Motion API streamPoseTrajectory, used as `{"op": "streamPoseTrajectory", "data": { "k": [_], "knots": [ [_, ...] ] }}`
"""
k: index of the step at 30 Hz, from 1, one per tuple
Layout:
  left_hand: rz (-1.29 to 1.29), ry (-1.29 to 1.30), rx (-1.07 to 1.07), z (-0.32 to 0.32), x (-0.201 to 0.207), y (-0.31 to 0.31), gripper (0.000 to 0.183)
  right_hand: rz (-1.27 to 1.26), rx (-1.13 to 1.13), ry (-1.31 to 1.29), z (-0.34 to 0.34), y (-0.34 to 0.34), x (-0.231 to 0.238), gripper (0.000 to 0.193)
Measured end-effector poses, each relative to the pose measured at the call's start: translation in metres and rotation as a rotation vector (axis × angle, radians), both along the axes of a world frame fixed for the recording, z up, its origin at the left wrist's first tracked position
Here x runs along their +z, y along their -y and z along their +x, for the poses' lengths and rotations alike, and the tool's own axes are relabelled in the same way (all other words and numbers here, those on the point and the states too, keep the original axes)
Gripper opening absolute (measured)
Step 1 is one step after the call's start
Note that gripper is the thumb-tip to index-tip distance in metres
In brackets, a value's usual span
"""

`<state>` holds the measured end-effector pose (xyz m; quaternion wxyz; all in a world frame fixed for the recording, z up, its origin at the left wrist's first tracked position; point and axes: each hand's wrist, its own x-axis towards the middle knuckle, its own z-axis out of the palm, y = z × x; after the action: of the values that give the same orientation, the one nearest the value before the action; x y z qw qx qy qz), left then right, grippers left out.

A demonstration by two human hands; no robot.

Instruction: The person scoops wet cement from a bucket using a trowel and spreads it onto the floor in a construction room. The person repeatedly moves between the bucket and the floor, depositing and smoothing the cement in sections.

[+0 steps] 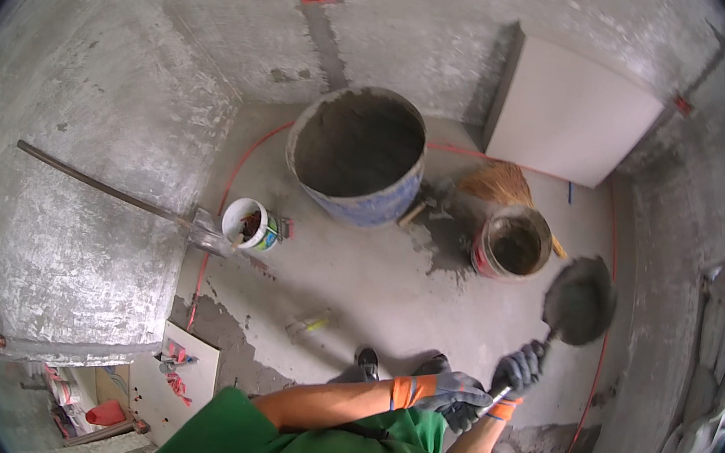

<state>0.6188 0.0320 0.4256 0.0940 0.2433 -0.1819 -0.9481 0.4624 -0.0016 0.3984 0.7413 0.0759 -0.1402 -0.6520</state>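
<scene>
Both my hands wear grey gloves with orange cuffs. My right hand [519, 370] is closed round the handle of a shovel, close below its head. The shovel's rounded head [582, 299] carries dark grey wet mortar and is held out to the right, past a small bucket [482, 250]. Nearer my body, my left hand [457, 396] is closed on the handle's rear part, where a pale end [495, 399] shows between the hands. More grey mortar lies inside the small bucket. A large blue-grey drum [356, 203], coated inside with mortar, stands left of it.
A straw broom [496, 183] lies behind the small bucket. Against the back wall leans a large pale panel [576, 108]. At left are a white bucket [242, 223] of tools and a long-handled shovel [105, 186]. A red hose-like line [239, 166] runs round the floor's edge.
</scene>
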Motion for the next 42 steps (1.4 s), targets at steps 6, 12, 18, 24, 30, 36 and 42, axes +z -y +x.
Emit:
{"op": "streamPoseTrajectory", "data": {
  "k": [6, 12, 18, 24, 30, 36, 42],
  "knots": [
    [0.017, -0.041, 0.545, 0.120, -0.016, 0.069, 0.014, 0.085, 0.616, -0.182, 0.171, 0.129, -0.022, 0.027],
    [-0.222, 1.059, 0.768, 0.270, -0.085, 0.184, 0.009, 0.384, 1.041, -0.718, 0.364, 0.267, -0.099, 0.016],
    [-0.032, 1.527, 0.304, 0.402, -0.148, 0.305, 0.030, 0.594, 1.173, -0.475, 0.514, 0.363, -0.208, 0.021],
    [-0.338, 1.913, -0.109, 0.451, -0.257, 0.440, 0.039, 0.725, 1.152, -0.092, 0.589, 0.457, -0.367, 0.024],
    [-0.563, 1.688, -0.382, 0.459, -0.404, 0.535, 0.041, 0.786, 0.972, -0.124, 0.578, 0.524, -0.522, 0.023],
    [-0.753, 1.503, -0.490, 0.402, -0.476, 0.532, 0.038, 0.898, 0.704, -0.524, 0.500, 0.526, -0.567, 0.021],
    [-0.640, 1.398, -0.510, 0.368, -0.464, 0.530, 0.062, 0.790, 0.699, -0.591, 0.461, 0.515, -0.554, 0.023]
  ]
}}
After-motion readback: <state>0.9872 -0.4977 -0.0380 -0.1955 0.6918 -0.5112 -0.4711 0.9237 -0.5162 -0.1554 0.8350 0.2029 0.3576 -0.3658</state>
